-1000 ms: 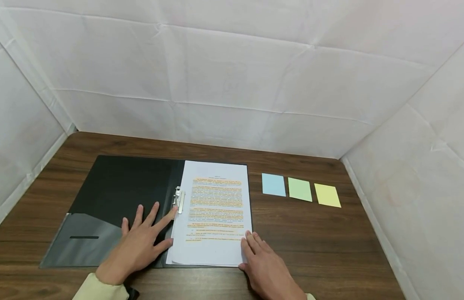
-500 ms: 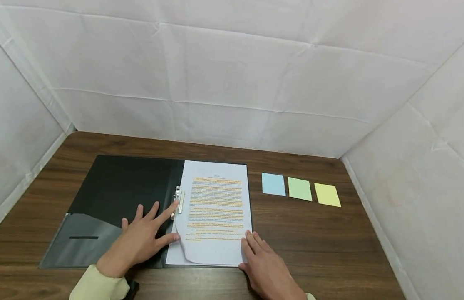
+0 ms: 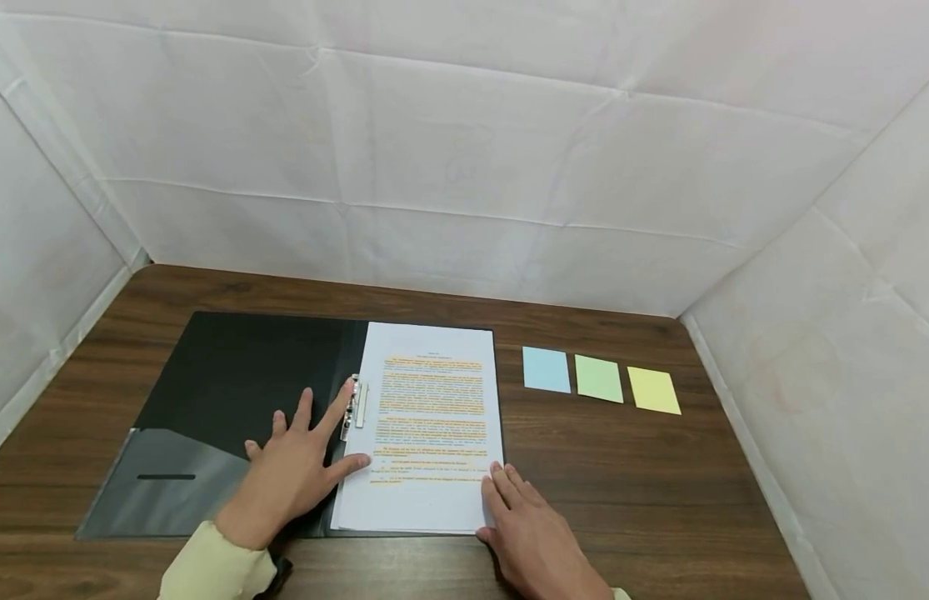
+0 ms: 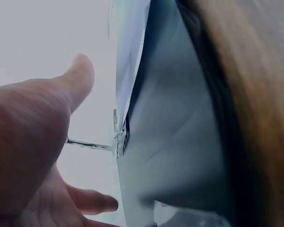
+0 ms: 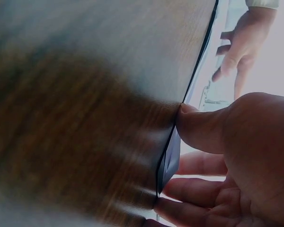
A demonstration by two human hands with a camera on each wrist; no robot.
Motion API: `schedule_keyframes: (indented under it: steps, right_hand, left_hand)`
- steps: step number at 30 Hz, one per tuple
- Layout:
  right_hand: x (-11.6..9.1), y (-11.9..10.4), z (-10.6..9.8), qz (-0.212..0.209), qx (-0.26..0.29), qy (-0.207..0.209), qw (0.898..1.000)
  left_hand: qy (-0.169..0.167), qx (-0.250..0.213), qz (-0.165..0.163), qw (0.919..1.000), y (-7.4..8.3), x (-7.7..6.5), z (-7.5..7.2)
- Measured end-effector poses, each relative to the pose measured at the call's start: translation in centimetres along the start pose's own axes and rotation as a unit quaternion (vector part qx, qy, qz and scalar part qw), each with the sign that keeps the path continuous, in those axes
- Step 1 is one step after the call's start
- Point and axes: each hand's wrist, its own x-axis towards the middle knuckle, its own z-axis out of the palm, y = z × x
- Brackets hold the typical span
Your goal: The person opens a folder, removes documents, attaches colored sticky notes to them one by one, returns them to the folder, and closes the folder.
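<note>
A black folder (image 3: 262, 358) lies spread on the table, with a stack of white printed sheets (image 3: 434, 400) on its right side. Orange highlighting marks many lines of the top sheet. A metal clip (image 3: 352, 412) sits at the spine; its thin rod (image 4: 90, 144) sticks up in the left wrist view. My left hand (image 3: 292, 467) is spread over the spine, index fingertip at the clip's upper end and thumb over the sheets' left margin. My right hand (image 3: 527, 521) rests at the lower right corner of sheets and folder, thumb by the bottom edge, fingers along the right side.
Blue (image 3: 546, 369), green (image 3: 599, 378) and yellow (image 3: 654, 390) sticky notes lie in a row right of the folder. A translucent pocket (image 3: 164, 492) covers the folder's lower left. White cloth walls (image 3: 464, 142) enclose the wooden table (image 3: 621, 483).
My left hand has moved up and rightward, its index finger along the clip and its thumb further over the paper. The top sheet's lifted lower left corner has come down. My right hand stays put.
</note>
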Motion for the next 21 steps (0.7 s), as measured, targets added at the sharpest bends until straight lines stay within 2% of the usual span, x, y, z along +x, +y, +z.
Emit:
schedule_keyframes:
  steps: [6, 14, 21]
  right_hand:
    - [0.0, 0.0, 0.1, 0.0, -0.006, 0.005, 1.0]
    - [0.0, 0.0, 0.0, 0.003, -0.004, 0.004, 1.0]
    - [-0.1, 0.1, 0.1, -0.013, -0.004, 0.019, 1.0]
  left_hand:
    - [0.024, -0.009, -0.018, 0.9995, 0.7, 0.7, 0.1]
    - [0.07, -0.006, -0.006, 0.9975, 1.1, 1.6, -0.4]
    - [0.072, 0.018, -0.016, 0.9971, 1.3, 2.8, -1.1]
